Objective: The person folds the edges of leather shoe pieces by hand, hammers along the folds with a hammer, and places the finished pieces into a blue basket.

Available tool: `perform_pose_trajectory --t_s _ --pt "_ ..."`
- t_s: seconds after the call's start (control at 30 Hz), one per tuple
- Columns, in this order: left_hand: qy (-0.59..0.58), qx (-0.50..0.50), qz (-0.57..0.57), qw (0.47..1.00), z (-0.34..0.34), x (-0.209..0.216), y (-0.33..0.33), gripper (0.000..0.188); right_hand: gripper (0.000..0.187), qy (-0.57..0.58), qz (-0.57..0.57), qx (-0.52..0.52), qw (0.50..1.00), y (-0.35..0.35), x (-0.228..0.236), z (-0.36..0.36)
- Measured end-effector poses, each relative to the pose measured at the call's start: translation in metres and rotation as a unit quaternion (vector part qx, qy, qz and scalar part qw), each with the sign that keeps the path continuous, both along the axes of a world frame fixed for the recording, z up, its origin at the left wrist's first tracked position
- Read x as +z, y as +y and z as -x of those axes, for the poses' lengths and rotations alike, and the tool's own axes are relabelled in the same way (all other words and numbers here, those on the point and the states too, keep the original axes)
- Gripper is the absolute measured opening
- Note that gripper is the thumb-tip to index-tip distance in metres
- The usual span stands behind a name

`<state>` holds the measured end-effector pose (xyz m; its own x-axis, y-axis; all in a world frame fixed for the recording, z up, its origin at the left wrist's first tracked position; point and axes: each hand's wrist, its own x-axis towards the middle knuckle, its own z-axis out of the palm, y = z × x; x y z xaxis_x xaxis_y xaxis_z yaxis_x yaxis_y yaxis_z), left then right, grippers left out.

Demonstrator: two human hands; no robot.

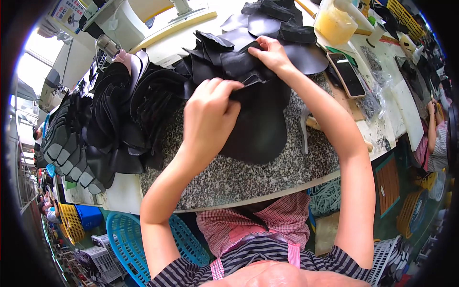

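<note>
A black leather shoe piece (258,126) with a rounded lower end lies over the speckled stone slab (201,177) in front of me. My left hand (210,115) has its fingers curled and pinched at the upper edge of this piece; the fingertips are partly hidden. Farther up and to the right, my right hand (271,56) pinches a folded part of the black leather between thumb and fingers. Whether both hands grip one and the same piece I cannot tell. Behind them rises a heap of similar black pieces (258,24).
Stacked black shoe parts (112,100) crowd the left side, some with grey ends (64,155). To the right are a phone (346,74), a tub of yellowish glue (334,24) and a curved metal tool (304,129). A blue basket (124,244) stands below the table edge. Other people work farther off.
</note>
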<state>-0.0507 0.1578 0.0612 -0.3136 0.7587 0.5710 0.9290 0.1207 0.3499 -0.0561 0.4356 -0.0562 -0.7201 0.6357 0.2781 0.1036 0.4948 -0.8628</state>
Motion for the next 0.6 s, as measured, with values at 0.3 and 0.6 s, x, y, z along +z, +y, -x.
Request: perform_pose_trajectory --t_s 0.3,0.6 --pt "-0.372 -0.028 0.147 0.916 -0.041 -0.036 -0.121 0.027 0.04 -0.026 -0.271 0.115 0.955 -0.099 0.099 -0.15" --pt "-0.165 -0.123 0.212 0.955 -0.051 -0.038 -0.107 0.019 0.043 -0.251 -0.375 -0.001 0.893 -0.104 0.04 -0.272"
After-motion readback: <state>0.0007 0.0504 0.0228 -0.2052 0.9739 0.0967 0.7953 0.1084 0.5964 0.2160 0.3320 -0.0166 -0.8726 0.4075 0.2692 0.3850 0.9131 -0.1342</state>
